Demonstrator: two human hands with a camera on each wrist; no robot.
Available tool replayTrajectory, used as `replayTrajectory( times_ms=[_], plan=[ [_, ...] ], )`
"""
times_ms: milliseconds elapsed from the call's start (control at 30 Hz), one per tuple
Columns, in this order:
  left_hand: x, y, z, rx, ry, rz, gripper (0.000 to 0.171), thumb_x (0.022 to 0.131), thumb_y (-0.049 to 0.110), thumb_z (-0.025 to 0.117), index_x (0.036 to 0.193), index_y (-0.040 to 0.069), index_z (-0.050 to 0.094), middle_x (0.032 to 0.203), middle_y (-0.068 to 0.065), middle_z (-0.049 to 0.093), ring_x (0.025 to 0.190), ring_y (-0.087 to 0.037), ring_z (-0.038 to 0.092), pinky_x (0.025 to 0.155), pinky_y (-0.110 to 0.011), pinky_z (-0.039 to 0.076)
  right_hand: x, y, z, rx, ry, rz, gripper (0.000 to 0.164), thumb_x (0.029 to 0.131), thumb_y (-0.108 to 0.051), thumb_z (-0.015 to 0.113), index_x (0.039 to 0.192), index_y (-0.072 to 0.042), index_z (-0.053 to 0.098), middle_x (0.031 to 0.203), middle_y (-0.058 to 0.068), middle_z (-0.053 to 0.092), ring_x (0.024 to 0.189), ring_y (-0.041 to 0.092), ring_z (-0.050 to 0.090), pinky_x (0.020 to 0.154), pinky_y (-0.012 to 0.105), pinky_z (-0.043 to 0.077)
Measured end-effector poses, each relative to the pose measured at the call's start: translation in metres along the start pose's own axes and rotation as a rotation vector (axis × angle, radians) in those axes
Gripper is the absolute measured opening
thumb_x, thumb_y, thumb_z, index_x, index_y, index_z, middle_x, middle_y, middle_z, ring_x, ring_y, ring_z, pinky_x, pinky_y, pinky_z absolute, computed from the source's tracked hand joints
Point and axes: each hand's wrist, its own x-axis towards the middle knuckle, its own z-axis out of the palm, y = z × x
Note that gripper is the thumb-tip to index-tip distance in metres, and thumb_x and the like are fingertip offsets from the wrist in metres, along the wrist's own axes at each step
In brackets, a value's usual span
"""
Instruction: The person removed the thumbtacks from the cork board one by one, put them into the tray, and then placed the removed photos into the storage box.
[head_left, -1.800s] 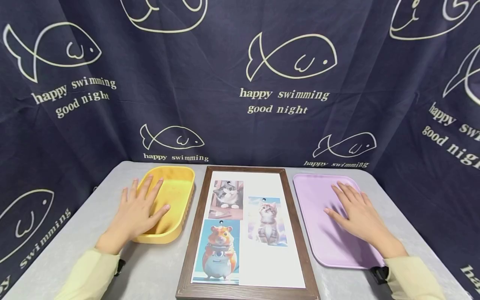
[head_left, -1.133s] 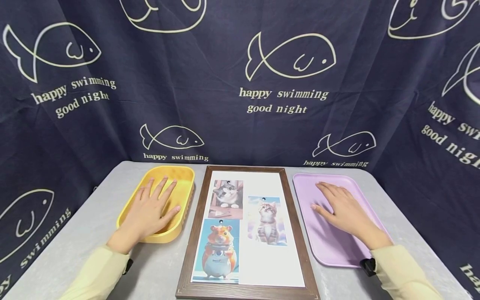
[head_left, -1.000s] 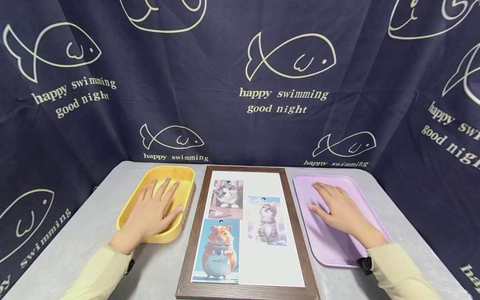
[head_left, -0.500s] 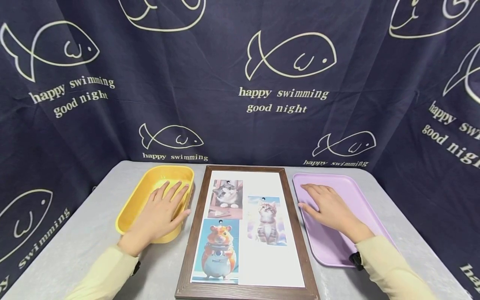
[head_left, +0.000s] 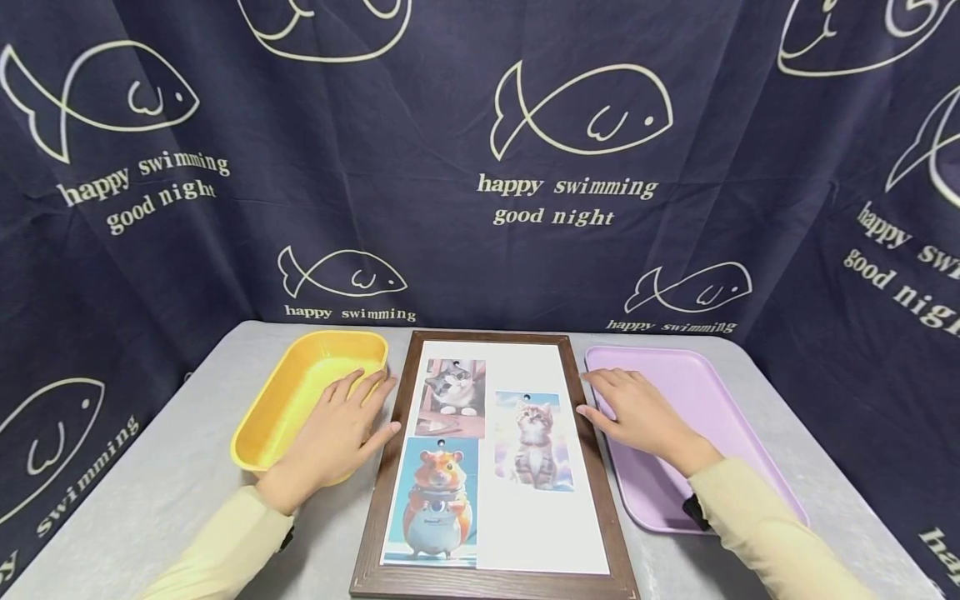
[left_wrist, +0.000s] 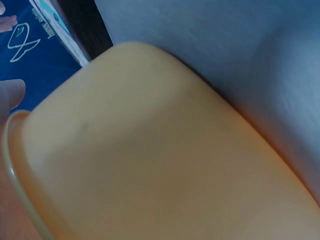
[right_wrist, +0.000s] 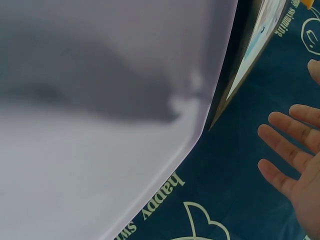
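Note:
In the head view my left hand (head_left: 333,437) hovers over the right side of a yellow plastic basket (head_left: 288,392), fingers spread and relaxed, thumb overlapping the left bar of a brown wooden frame (head_left: 495,582). My right hand (head_left: 645,417) is above the left edge of a lilac tray (head_left: 693,379), fingertips close to the frame's right bar. Both hands are free of any object. On the white board lie three pictures: a grey-and-white cat (head_left: 456,396), an orange hamster (head_left: 438,508) and a striped kitten (head_left: 534,442), each with a small dark round piece at its top.
A grey table (head_left: 315,550) carries the basket, frame and tray side by side. Behind it hangs a dark blue curtain (head_left: 450,275) with white fish drawings. The basket wall (left_wrist: 150,145) fills much of the left wrist view; the tray's surface (right_wrist: 90,175) fills the right one.
Both hands have moved inward: the left from over the basket's middle rightward to the frame, the right from over the tray leftward to the frame. Pictures, basket and tray stay put.

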Motion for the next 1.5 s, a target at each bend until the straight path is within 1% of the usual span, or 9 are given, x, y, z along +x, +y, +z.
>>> replayTrajectory(
  times_ms=[200,400,567,733,967,1200,1400,1500],
  plan=[
    [0.004,0.008,0.004,0.009,0.019,0.043,0.06,0.086,0.045,0.054,0.136,0.012,0.042,0.132,-0.012,0.048,0.122,-0.035,0.042,0.098,-0.05,0.033,0.006,-0.005,0.002,-0.01,-0.041,-0.01,0.048,0.083,-0.035,0.061,0.117,-0.002,0.058,0.109,0.014,0.063,0.101,0.03,0.058,0.086,0.046,0.044],
    [0.007,0.016,0.008,0.026,0.018,0.091,0.057,0.087,0.042,0.055,0.134,0.013,0.044,0.129,-0.01,0.05,0.118,-0.033,0.046,0.095,-0.048,0.036,0.014,-0.009,0.007,-0.015,-0.064,-0.03,0.044,0.083,-0.033,0.063,0.114,-0.003,0.059,0.107,0.011,0.064,0.099,0.028,0.059,0.083,0.045,0.045],
    [0.009,0.022,0.01,0.041,0.005,0.126,0.054,0.088,0.042,0.053,0.133,0.013,0.046,0.128,-0.01,0.051,0.115,-0.031,0.047,0.094,-0.047,0.037,0.019,-0.012,0.01,-0.001,-0.077,-0.042,0.039,0.083,-0.031,0.063,0.112,-0.004,0.061,0.107,0.01,0.063,0.098,0.027,0.059,0.081,0.045,0.045],
    [0.011,0.029,0.011,0.062,-0.024,0.173,0.053,0.089,0.045,0.05,0.131,0.012,0.048,0.126,-0.01,0.052,0.113,-0.029,0.048,0.092,-0.045,0.039,0.022,-0.014,0.015,0.019,-0.082,-0.074,0.036,0.082,-0.029,0.065,0.108,-0.005,0.062,0.103,0.008,0.063,0.096,0.025,0.06,0.079,0.043,0.046],
    [0.013,0.04,0.014,0.034,-0.035,0.226,0.051,0.088,0.043,0.053,0.129,0.013,0.048,0.123,-0.007,0.054,0.112,-0.028,0.048,0.091,-0.043,0.04,0.027,-0.016,0.023,0.034,-0.104,-0.104,0.034,0.081,-0.029,0.066,0.106,-0.006,0.062,0.103,0.007,0.063,0.097,0.024,0.06,0.079,0.043,0.047],
    [0.017,0.05,0.018,0.018,-0.06,0.252,0.052,0.09,0.045,0.049,0.131,0.015,0.046,0.12,-0.004,0.055,0.112,-0.025,0.049,0.091,-0.042,0.041,0.034,-0.017,0.029,0.043,-0.099,-0.147,0.029,0.079,-0.025,0.068,0.102,-0.008,0.064,0.096,0.004,0.062,0.089,0.021,0.06,0.075,0.039,0.047],
    [0.022,0.06,0.019,0.014,-0.032,0.31,0.049,0.089,0.044,0.05,0.129,0.014,0.048,0.119,-0.002,0.056,0.109,-0.023,0.052,0.088,-0.04,0.042,0.039,-0.018,0.032,0.068,-0.108,-0.147,0.026,0.079,-0.024,0.069,0.1,-0.008,0.065,0.095,0.002,0.062,0.087,0.019,0.06,0.072,0.038,0.048],
    [0.024,0.064,0.021,0.017,-0.04,0.324,0.048,0.089,0.043,0.051,0.128,0.015,0.048,0.119,-0.001,0.056,0.109,-0.022,0.052,0.087,-0.038,0.043,0.043,-0.018,0.034,0.078,-0.107,-0.159,0.024,0.079,-0.023,0.069,0.098,-0.008,0.065,0.093,0.002,0.062,0.086,0.018,0.06,0.072,0.037,0.049]
  ],
)
